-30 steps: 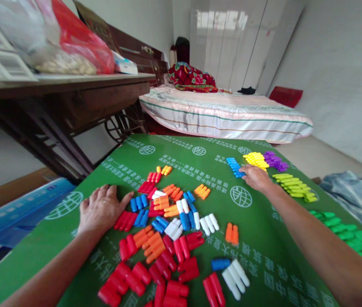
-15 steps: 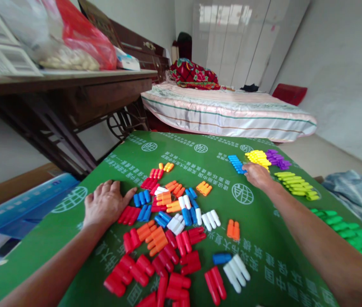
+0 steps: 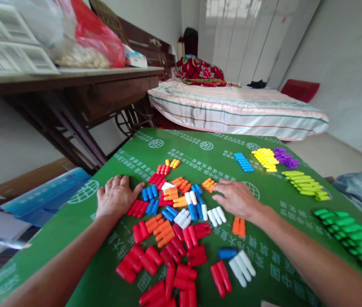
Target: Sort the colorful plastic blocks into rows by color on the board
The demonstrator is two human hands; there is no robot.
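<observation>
We rest the left hand (image 3: 117, 196) palm down on the green board (image 3: 200, 155), fingers slightly parted and nothing visible in its grasp; its thumb tip is just beside a set of blue pieces (image 3: 149, 193). We hold the right hand (image 3: 236, 197) part-open, fingers loosely bent, beside the orange pieces (image 3: 208, 184) at the right edge of the mixed cluster. No piece shows in its grasp; we cannot tell whether the fingertips make contact. For a clean pinch, we judge it best to come from above, press lightly across both sides, and avoid nudging the white pieces (image 3: 217, 216) nearby.
</observation>
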